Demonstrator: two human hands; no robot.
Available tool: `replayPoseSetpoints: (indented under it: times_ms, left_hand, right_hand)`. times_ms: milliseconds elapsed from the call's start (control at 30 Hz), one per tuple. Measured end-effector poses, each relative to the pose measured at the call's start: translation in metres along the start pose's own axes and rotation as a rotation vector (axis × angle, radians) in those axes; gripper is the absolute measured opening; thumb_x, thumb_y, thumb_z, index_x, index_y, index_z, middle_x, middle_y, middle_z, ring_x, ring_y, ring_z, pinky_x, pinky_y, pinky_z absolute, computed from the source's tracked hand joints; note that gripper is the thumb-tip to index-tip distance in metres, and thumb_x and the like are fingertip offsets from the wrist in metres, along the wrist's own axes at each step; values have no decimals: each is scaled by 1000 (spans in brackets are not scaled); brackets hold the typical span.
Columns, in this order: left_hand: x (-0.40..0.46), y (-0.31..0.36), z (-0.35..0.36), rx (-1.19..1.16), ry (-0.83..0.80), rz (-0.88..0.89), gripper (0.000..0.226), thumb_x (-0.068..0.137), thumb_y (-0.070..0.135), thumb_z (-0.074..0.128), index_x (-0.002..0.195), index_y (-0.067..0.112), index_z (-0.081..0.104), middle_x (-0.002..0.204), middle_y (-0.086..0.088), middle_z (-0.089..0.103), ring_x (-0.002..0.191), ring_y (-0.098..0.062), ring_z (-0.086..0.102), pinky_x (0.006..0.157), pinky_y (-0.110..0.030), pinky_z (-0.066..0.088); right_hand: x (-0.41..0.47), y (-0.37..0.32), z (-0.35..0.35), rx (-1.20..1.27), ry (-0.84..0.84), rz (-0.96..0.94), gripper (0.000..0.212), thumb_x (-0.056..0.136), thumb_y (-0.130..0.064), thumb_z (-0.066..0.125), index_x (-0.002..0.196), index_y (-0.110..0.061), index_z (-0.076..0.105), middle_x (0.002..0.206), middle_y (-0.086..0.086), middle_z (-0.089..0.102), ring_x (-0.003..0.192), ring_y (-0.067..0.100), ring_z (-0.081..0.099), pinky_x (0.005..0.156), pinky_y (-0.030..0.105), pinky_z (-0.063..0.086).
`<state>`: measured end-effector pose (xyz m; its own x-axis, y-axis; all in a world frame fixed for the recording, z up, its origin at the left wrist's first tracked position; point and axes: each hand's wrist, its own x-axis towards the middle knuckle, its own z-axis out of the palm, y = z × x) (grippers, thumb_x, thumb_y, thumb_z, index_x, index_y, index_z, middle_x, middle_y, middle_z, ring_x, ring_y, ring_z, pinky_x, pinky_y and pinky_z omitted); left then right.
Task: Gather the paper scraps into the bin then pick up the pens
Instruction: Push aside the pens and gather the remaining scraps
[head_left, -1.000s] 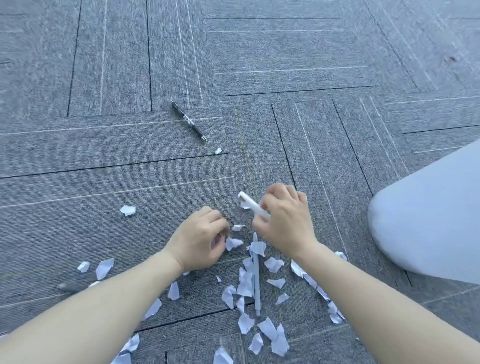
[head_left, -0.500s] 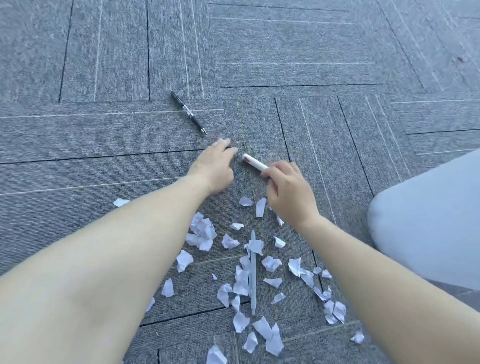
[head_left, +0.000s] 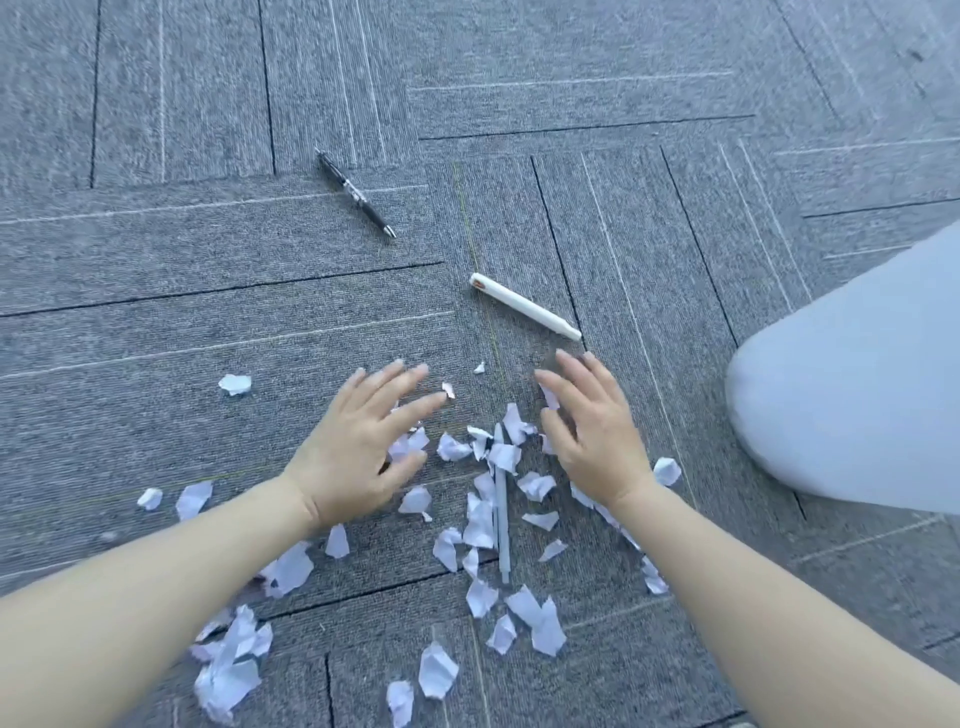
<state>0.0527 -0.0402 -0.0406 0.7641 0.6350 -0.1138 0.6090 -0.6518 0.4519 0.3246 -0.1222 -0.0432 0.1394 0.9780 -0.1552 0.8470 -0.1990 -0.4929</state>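
The step in hand looks to be the gathering of the paper scraps (head_left: 480, 519), which lie strewn over the grey carpet floor (head_left: 156, 291) in the near middle of the scene, with looser clumps near left and a few strays further left. Both hands are spread wide with fingers splayed and hold nothing: the left hand (head_left: 363, 447) hovers low over the scraps at the left of the heap, the right hand (head_left: 592, 431) over those at its right, palms down, as if set to rake the pieces together between them. No bin shows anywhere in view, so where the scraps must go cannot be told. The next move calls, I judge, for drawing both hands inward and toward the body to bunch the scraps into one pile that can be scooped. In the way of that sweep is a pale grey pen (head_left: 501, 514) lying lengthwise in the middle of the heap, partly under scraps; it would likely be dragged along. A white pen (head_left: 524, 306) lies just beyond the right hand's fingertips, apart from them, and a black pen (head_left: 356, 193) lies further off, far left of it. A pale rounded shape (head_left: 857, 374), perhaps a clothed knee, fills the right edge
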Motion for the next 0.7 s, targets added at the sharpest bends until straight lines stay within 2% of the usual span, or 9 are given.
replayPoseSetpoints:
  times_ms: [67,133,200,267,367,467,600,667,700]
  left_hand:
    - [-5,-2,4,80,-122,-55,70,87,63,28,148,38,5,158,7,-4,144,-11,-14,118,-42,-5]
    - [-10,5,8,76,-190,-10,79,85,69,29,148,36,-4,158,11,-9,142,-6,-20,118,-40,-8]
    - [-17,15,12,18,-218,65,84,84,69,33,149,31,-2,158,12,-5,142,-2,-16,118,-32,-8]
    - [-26,23,16,-9,-202,110,87,82,69,38,150,27,1,158,9,0,143,-3,-11,117,-25,-8]
    - [-32,29,22,6,-148,72,96,78,71,43,150,22,2,159,4,-2,144,-8,-11,115,-22,-10]
    - [-25,39,28,37,-156,47,106,75,78,39,149,22,-11,158,1,-14,143,-11,-19,117,-28,-9]
    - [3,49,36,103,-187,219,101,79,70,40,148,20,-15,157,-1,-20,142,-13,-22,118,-34,-6]
    - [20,51,37,140,-202,285,97,80,63,39,148,18,-13,158,-3,-13,144,-15,-16,119,-36,0]
    - [25,51,37,142,-193,289,94,81,59,40,149,15,-8,159,-4,-2,146,-17,-7,119,-37,6]
  right_hand:
    - [-20,-1,7,31,-104,-81,48,96,-39,38,141,-28,47,158,-9,27,149,11,6,121,40,11]
    - [-41,-5,11,105,-124,-151,44,95,-34,41,136,-23,52,153,-9,36,147,9,15,120,40,19]
    - [-58,-9,8,169,-88,-153,37,93,-26,49,129,-20,56,146,-8,46,142,9,30,116,43,30]
    - [-68,-9,5,119,0,-127,40,89,-29,52,129,-21,55,145,-6,47,139,14,35,113,47,31]
    - [-79,-1,4,-120,68,58,58,86,-51,48,140,-32,43,157,-4,29,147,20,17,118,51,12]
    - [-89,8,13,-136,45,204,68,85,-66,41,146,-38,32,161,-3,16,150,23,3,119,51,3]
    - [-89,-4,28,38,100,63,65,88,-50,49,146,-23,39,158,1,27,149,23,10,118,51,16]
    - [-85,-14,35,74,89,-38,66,87,-42,55,147,-18,38,157,3,29,148,22,15,118,48,20]
    - [-84,-17,37,71,73,-74,68,87,-40,57,147,-16,37,157,4,29,148,22,17,118,46,20]
